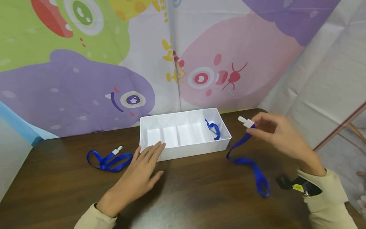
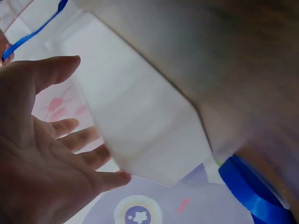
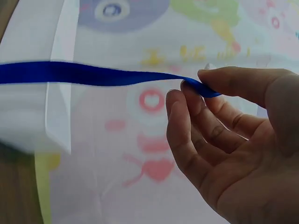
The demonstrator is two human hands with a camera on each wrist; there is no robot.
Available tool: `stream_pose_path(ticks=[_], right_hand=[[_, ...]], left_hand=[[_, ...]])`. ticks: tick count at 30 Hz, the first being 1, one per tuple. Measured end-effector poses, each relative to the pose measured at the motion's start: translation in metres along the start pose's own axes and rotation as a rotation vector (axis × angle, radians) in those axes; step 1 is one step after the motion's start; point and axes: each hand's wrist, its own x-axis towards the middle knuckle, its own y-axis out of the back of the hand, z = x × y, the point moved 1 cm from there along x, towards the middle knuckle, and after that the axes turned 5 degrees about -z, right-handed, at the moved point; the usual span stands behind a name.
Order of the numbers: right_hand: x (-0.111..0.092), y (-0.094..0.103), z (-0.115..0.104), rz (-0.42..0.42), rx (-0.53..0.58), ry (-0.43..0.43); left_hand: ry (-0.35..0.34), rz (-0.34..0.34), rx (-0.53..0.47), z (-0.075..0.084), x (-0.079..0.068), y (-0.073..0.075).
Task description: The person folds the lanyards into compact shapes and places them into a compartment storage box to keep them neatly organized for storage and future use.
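Note:
My right hand [image 1: 281, 135] pinches a blue lanyard [image 1: 258, 175] between thumb and fingertips, just below its white plastic clip [image 1: 248, 123]. The strap hangs from the grip, its looped end low over the table's right side. In the right wrist view the strap [image 3: 93, 74] stretches leftward from the fingertips, across the box's end. My left hand [image 1: 137, 178] has its fingers extended at the front left of a white divided box [image 1: 194, 150], fingertips right at its rim. Inside the box's rightmost compartment lies another blue lanyard [image 1: 217, 131], folded up.
Left of the box, a third blue lanyard [image 1: 114, 163] with a white clip lies coiled on the dark wooden table [image 1: 194, 197]. Behind stands a cloth backdrop [image 1: 160, 63] with cartoon monsters. A black wrist strap [image 1: 310, 187] circles the right wrist.

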Motion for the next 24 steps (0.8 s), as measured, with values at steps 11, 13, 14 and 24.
stream_pose_path(ticks=[11,13,14,24], right_hand=[[-0.001,-0.051,-0.050,-0.266,0.202,0.105],[0.002,-0.063,-0.060,-0.317,0.221,0.154],[0.004,-0.068,-0.065,-0.344,0.227,0.181],[0.010,-0.106,-0.086,-0.562,0.365,0.283]], left_hand=[[-0.068,0.231,-0.295,0.040,0.009,0.058],[-0.103,0.240,-0.397,0.052,0.012,0.067],[-0.125,0.240,-0.440,0.057,0.013,0.070],[-0.255,0.204,-0.605,0.073,0.021,0.075]])
